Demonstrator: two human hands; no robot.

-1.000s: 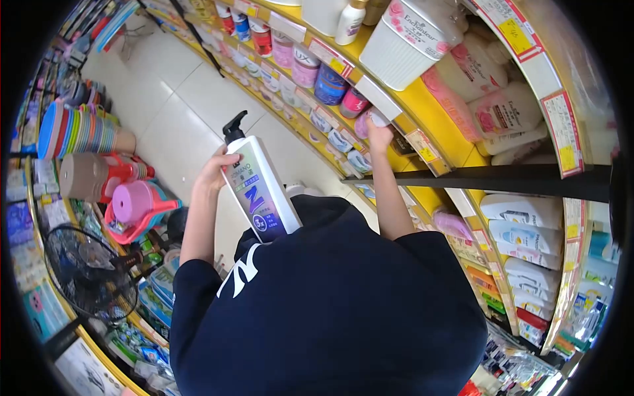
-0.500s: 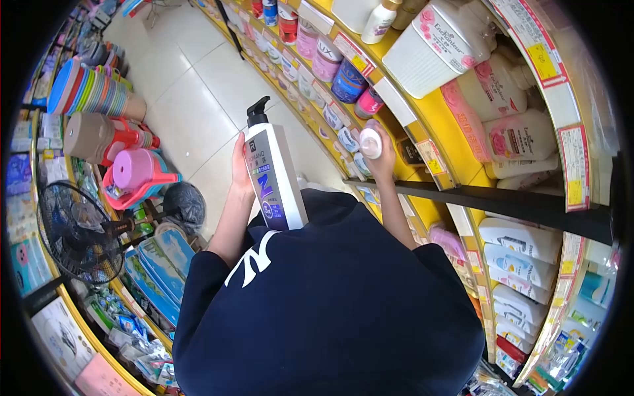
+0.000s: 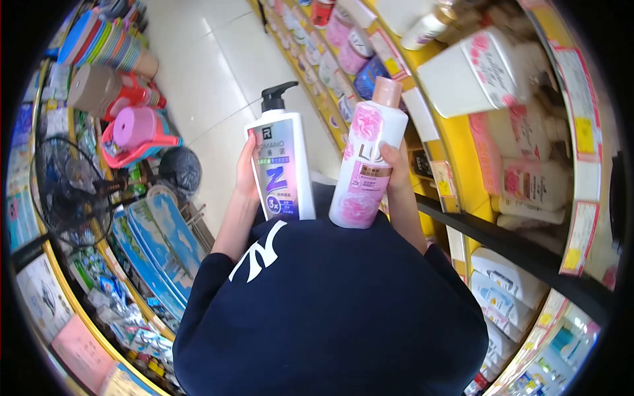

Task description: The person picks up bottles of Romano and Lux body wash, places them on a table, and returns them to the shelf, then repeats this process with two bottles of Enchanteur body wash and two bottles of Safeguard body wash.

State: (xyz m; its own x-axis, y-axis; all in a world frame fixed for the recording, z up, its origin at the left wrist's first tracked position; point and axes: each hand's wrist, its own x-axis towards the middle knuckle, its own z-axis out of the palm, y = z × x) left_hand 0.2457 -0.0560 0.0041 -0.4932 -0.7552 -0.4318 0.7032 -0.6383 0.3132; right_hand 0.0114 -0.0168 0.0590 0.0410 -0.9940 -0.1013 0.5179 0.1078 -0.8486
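My left hand (image 3: pixel 249 168) is closed round the left side of a white pump bottle (image 3: pixel 281 165) with a black pump head and a grey and purple label. In my right hand (image 3: pixel 398 173) is a white and pink bottle (image 3: pixel 367 158) with flower prints and a rose-coloured cap. Both bottles stand nearly upright side by side in front of my chest, labels facing me, with a small gap between them. The right thumb lies across the front of the pink bottle; most fingers of both hands are hidden behind the bottles.
Yellow shelves (image 3: pixel 422 56) with bottles and tubs curve along the right, crossed by a dark rail (image 3: pixel 502 234). On the left stand a black fan (image 3: pixel 72 191), stacked plastic basins (image 3: pixel 99 43) and a pink tub (image 3: pixel 134 127). Pale floor tiles (image 3: pixel 198 72) lie between the shelf rows.
My right hand has brought the pink bottle from the shelf side to beside the pump bottle and turned it upright, label towards me. The pump bottle's label now faces me more squarely.
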